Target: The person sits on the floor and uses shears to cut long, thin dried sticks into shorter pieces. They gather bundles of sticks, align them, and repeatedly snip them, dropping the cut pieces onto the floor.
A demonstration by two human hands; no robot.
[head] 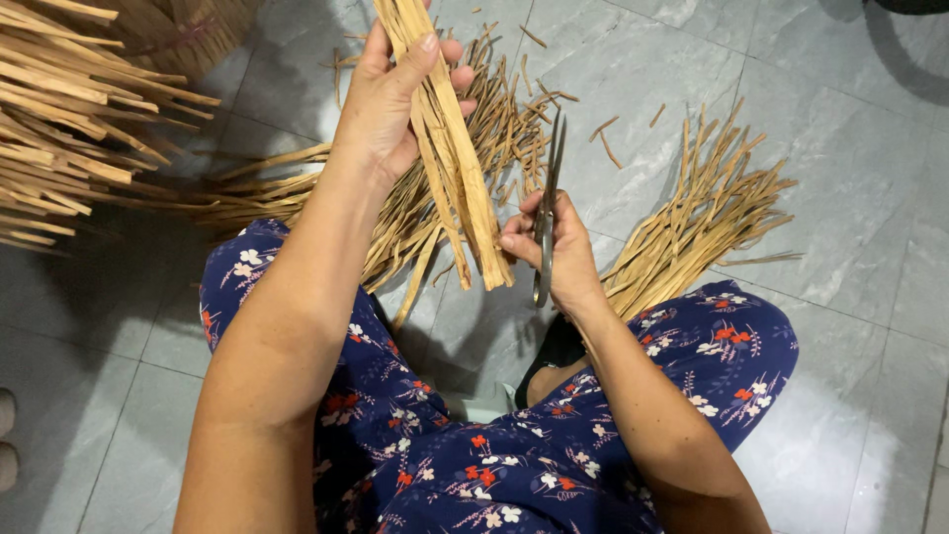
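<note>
My left hand (390,99) is raised and grips a bunch of dried tan straw strips (460,178) that hang down from it. My right hand (554,252) holds dark metal scissors (547,213), blades pointing up and closed, just right of the lower ends of the bunch. Its fingertips touch the bottom of the strips. Both forearms reach out over my legs in dark blue floral cloth (494,445).
A pile of cut straw strips (692,227) lies on the grey tiled floor (850,148) at the right. More strips (494,119) are spread behind the hands. A thick bundle of long straw (69,129) lies at the upper left. Short offcuts dot the tiles.
</note>
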